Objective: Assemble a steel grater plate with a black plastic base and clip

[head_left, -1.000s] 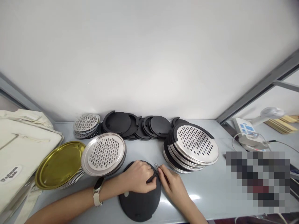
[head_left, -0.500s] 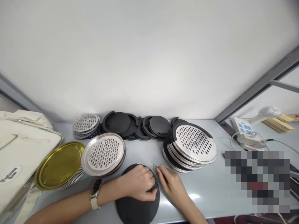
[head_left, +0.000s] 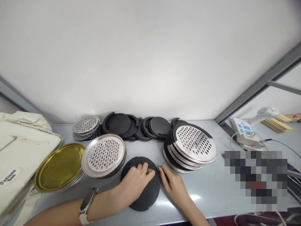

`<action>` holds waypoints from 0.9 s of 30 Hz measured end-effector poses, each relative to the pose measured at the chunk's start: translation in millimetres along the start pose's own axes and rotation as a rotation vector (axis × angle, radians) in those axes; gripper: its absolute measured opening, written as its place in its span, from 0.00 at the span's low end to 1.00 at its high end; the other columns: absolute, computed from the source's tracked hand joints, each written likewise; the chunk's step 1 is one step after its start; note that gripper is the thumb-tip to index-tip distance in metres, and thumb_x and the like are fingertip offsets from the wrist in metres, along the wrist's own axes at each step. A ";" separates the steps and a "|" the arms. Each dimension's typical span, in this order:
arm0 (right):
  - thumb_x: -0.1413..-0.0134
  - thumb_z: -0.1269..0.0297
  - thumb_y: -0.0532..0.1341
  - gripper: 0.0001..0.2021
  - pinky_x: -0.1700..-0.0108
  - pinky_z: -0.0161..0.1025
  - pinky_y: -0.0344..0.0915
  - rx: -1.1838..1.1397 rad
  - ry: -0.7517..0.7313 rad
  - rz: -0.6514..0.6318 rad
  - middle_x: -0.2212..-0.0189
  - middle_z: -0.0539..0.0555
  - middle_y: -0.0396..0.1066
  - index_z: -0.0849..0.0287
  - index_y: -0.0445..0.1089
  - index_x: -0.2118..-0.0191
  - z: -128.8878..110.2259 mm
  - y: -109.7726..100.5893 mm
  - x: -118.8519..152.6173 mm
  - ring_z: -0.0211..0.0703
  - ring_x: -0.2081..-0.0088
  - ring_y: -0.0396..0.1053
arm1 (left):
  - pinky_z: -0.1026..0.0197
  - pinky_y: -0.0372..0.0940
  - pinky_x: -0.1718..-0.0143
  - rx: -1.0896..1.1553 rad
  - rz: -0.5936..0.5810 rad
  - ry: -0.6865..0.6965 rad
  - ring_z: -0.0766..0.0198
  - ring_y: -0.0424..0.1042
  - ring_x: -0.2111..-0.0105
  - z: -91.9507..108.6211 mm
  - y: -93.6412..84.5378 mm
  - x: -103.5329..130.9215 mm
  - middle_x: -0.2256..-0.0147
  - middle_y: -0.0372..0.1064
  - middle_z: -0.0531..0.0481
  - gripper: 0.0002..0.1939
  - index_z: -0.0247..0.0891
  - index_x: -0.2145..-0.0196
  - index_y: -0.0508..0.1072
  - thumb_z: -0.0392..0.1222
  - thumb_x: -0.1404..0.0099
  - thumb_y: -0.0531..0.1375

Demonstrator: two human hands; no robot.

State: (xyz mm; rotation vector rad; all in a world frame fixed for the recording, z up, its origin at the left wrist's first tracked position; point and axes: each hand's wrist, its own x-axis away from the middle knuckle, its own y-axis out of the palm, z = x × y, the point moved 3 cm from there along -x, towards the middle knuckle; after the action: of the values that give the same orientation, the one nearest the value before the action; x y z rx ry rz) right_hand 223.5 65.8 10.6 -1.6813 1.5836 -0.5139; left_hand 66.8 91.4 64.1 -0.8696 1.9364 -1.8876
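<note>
Under left-hand fingers lies a black disc.

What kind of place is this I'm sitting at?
Probably a workshop or assembly bench: a stack of perforated metal discs, a row of black round parts and a stack of gold-topped trays share one grey table.

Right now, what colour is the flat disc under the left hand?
The flat disc is black, clearest in the head view.
</note>
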 end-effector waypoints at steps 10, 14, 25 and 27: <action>0.33 0.62 0.43 0.13 0.75 0.34 0.55 -0.024 0.056 0.028 0.80 0.47 0.59 0.55 0.56 0.70 2.6 -0.3 -0.3 0.40 0.78 0.63 | 0.62 0.61 0.75 0.152 0.138 -0.120 0.58 0.68 0.70 -0.5 15.7 -19.1 0.64 0.63 0.46 0.07 0.38 0.57 0.60 0.37 0.33 0.48; 0.33 0.61 0.43 0.14 0.72 0.35 0.56 -0.056 0.114 0.067 0.79 0.48 0.59 0.55 0.55 0.70 5.8 -0.6 -1.2 0.40 0.77 0.63 | 0.60 0.62 0.71 0.294 0.190 -0.088 0.59 0.68 0.69 -3.9 14.9 -21.3 0.66 0.63 0.48 0.08 0.38 0.60 0.61 0.41 0.31 0.45; 0.33 0.62 0.43 0.14 0.70 0.35 0.55 0.022 0.122 0.026 0.78 0.49 0.60 0.55 0.56 0.71 7.0 0.9 -3.1 0.41 0.75 0.64 | 0.61 0.58 0.74 0.290 0.175 -0.038 0.58 0.67 0.70 -5.3 14.1 -20.2 0.67 0.64 0.49 0.07 0.40 0.62 0.61 0.40 0.31 0.45; 0.33 0.62 0.43 0.14 0.70 0.35 0.55 0.034 0.109 0.022 0.78 0.49 0.61 0.55 0.56 0.71 7.3 0.7 -2.9 0.41 0.75 0.64 | 0.61 0.57 0.74 0.291 0.174 -0.033 0.58 0.67 0.71 -6.0 13.7 -20.5 0.67 0.64 0.49 0.07 0.40 0.62 0.61 0.40 0.31 0.45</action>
State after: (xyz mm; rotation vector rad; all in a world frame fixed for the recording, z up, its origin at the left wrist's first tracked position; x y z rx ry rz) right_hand 227.9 70.4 6.1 -1.6328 1.6598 -0.6272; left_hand 76.2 108.0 47.2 -0.6203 1.6067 -1.9696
